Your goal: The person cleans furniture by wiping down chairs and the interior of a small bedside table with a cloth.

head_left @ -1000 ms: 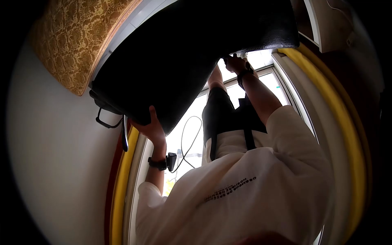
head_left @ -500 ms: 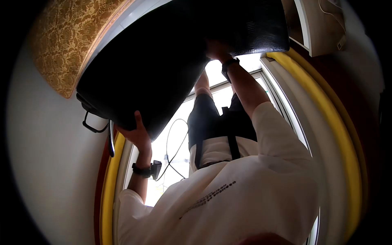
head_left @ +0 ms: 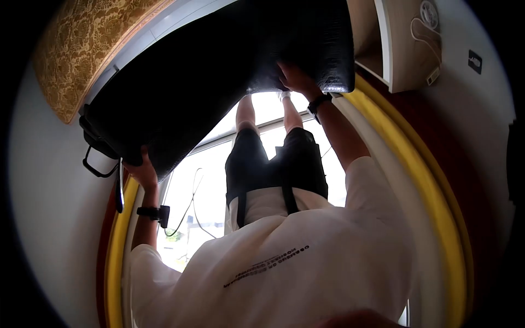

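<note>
A large black leather-look padded piece (head_left: 219, 65) spans the upper middle of the head view; its exact kind is hard to tell in the dark. At its left end are a black loop handle (head_left: 97, 168) and a slim metal-edged bar (head_left: 120, 188). My left hand (head_left: 143, 170) grips the lower left corner, thumb up on the near face, other fingers mostly hidden behind. My right hand (head_left: 298, 79) holds the lower edge farther right, its fingers against the black surface and partly lost in shadow.
A gold-patterned panel (head_left: 93, 49) is at upper left, a light wooden cabinet (head_left: 407, 49) with a cable at upper right. Yellow curtains (head_left: 415, 147) hang on both sides. Behind my legs is a bright window (head_left: 208, 169) with a thin dangling cord (head_left: 193, 199).
The black piece and both hands have shifted left in view, its right end slightly lower. More of the cabinet, a wall socket and my legs now show. Both hands keep their hold.
</note>
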`<state>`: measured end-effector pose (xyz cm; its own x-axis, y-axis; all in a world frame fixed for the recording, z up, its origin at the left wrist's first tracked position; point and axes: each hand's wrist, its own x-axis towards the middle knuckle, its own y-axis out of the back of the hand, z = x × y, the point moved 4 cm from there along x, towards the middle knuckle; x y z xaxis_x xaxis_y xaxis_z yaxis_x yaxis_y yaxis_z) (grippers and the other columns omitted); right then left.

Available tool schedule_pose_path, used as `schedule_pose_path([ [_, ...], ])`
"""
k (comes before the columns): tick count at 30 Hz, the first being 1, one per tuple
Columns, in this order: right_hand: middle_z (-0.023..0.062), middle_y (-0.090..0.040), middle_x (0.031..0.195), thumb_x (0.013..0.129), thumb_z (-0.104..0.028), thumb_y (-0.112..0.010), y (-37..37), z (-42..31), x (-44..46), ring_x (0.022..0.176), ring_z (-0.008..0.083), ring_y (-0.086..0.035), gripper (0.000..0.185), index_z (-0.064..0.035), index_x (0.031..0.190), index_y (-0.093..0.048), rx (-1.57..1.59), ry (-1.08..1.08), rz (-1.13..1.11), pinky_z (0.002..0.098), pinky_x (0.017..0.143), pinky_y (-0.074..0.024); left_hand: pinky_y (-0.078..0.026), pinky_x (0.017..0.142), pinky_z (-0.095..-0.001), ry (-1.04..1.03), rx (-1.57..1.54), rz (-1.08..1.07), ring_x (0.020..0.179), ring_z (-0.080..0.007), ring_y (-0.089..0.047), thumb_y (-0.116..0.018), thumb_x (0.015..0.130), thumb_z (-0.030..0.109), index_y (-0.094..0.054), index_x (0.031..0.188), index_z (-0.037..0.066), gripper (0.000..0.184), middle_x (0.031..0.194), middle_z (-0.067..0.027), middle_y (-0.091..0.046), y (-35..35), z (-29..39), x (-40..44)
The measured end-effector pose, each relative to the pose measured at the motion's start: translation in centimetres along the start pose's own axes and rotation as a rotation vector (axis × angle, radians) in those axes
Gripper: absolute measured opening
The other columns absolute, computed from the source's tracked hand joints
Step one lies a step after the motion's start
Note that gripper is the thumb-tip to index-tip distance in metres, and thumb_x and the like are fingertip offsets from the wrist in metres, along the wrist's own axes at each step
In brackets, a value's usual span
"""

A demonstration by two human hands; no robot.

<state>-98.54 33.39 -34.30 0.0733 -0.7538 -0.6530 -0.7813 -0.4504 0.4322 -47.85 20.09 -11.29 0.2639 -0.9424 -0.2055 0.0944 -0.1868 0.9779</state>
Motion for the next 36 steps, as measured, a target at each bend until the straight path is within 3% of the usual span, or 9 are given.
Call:
schedule_pose_path([
  [2, 0.0157, -0.061, 0.122, 0.075, -0.001, -0.074, 6.5, -2.8, -0.6, 0.111, 0.0334, -0.06, 0.047, -0.0078, 0.12, -0.061, -0.352, 0.36, 0.554, 0.0399, 0.094, -0.052, -0.056, 0.088, -0.0492, 0.031, -0.075, 0.003, 0.102, -0.0383, -0.067, -0.072, 0.081, 0.058, -0.041, 0.133, -0.004, 0.086, 0.112, -0.0253, -0.064, 0.2, 0.7, -0.1],
  [5, 0.0108, -0.055, 0.134, 0.071, 0.003, -0.071, 9.0, -3.1, 1.9, 0.12, 0.0318, -0.055, 0.053, -0.0105, 0.122, -0.062, -0.393, 0.253, 0.649, 0.042, 0.101, -0.0484, -0.055, 0.088, -0.051, 0.038, -0.108, 0.026, 0.103, -0.0409, -0.066, -0.074, 0.082, 0.053, -0.04, 0.138, 0.001, 0.083, 0.115, -0.0271, -0.063, 0.0, 0.6, -0.3],
  [10, 0.0096, -0.054, 0.139, 0.077, -0.005, -0.073, 0.2, -3.7, 5.8, 0.127, 0.031, -0.052, 0.056, -0.0121, 0.13, -0.058, -0.585, 0.213, 0.575, 0.0422, 0.106, -0.0455, -0.054, 0.091, -0.0518, 0.027, -0.088, 0.041, 0.105, -0.0412, -0.065, -0.073, 0.082, 0.054, -0.039, 0.139, 0.0, 0.085, 0.116, -0.0279, -0.063, 0.5, 1.2, -0.7],
  [13, 0.0063, -0.057, 0.138, 0.085, -0.013, -0.065, -3.6, -6.1, 7.2, 0.131, 0.0277, -0.05, 0.046, -0.0134, 0.13, -0.059, -0.72, 0.53, 0.226, 0.0392, 0.11, -0.041, -0.055, 0.089, -0.0503, 0.013, -0.093, 0.043, 0.103, -0.0415, -0.066, -0.073, 0.082, 0.056, -0.038, 0.139, 0.0, 0.087, 0.111, -0.0271, -0.065, 1.1, 1.6, -1.2],
  [20, 0.0155, -0.046, 0.147, 0.081, 0.0, -0.063, 17.2, -2.1, 9.8, 0.128, 0.0359, -0.051, 0.055, -0.0053, 0.135, -0.053, -0.756, 0.236, 0.625, 0.041, 0.104, -0.0488, -0.058, 0.082, -0.0468, -0.009, -0.125, -0.002, 0.095, -0.0406, -0.068, -0.075, 0.081, 0.054, -0.034, 0.14, 0.0, 0.09, 0.104, -0.0261, -0.066, 1.7, 3.3, -1.7],
  [25, 0.0183, -0.044, 0.148, 0.078, -0.003, -0.068, 27.7, 2.3, 8.5, 0.134, 0.0414, -0.043, 0.06, -0.0017, 0.136, -0.051, -0.501, -0.152, 0.707, 0.0444, 0.113, -0.0379, -0.059, 0.08, -0.0446, -0.033, -0.181, -0.026, 0.097, -0.0377, -0.068, -0.075, 0.081, 0.054, -0.037, 0.136, 0.0, 0.086, 0.109, -0.0261, -0.064, 1.9, 3.9, -2.1],
  [27, 0.0185, -0.043, 0.147, 0.077, -0.001, -0.065, 24.7, 2.0, 8.7, 0.136, 0.0399, -0.04, 0.061, -0.0017, 0.136, -0.051, -0.636, -0.088, 0.744, 0.0437, 0.114, -0.0367, -0.049, 0.096, -0.0517, 0.126, -0.296, -0.148, 0.115, -0.0418, -0.057, -0.075, 0.081, 0.055, -0.035, 0.142, 0.001, 0.092, 0.128, -0.0274, -0.055, 1.7, 3.7, -2.3],
  [31, 0.0164, -0.044, 0.147, 0.078, -0.002, -0.063, 12.3, -1.2, 10.3, 0.141, 0.0424, -0.032, 0.06, -0.0042, 0.137, -0.051, -0.595, 0.081, 0.64, 0.0495, 0.116, -0.0323, -0.048, 0.096, -0.0531, 0.098, -0.317, -0.128, 0.116, -0.042, -0.057, -0.075, 0.081, 0.054, -0.035, 0.143, 0.002, 0.091, 0.129, -0.0274, -0.054, 1.5, 3.7, -2.2],
  [36, 0.0165, -0.05, 0.141, 0.079, 0.003, -0.06, -1.9, -6.2, 11.3, 0.135, 0.0348, -0.044, 0.054, -0.0038, 0.132, -0.055, -0.583, 0.316, 0.37, 0.0433, 0.112, -0.0391, -0.06, 0.077, -0.0435, -0.04, -0.235, -0.035, 0.093, -0.0351, -0.068, -0.077, 0.083, 0.046, -0.039, 0.134, 0.001, 0.078, 0.109, -0.0233, -0.064, 2.0, 3.6, -1.9],
])
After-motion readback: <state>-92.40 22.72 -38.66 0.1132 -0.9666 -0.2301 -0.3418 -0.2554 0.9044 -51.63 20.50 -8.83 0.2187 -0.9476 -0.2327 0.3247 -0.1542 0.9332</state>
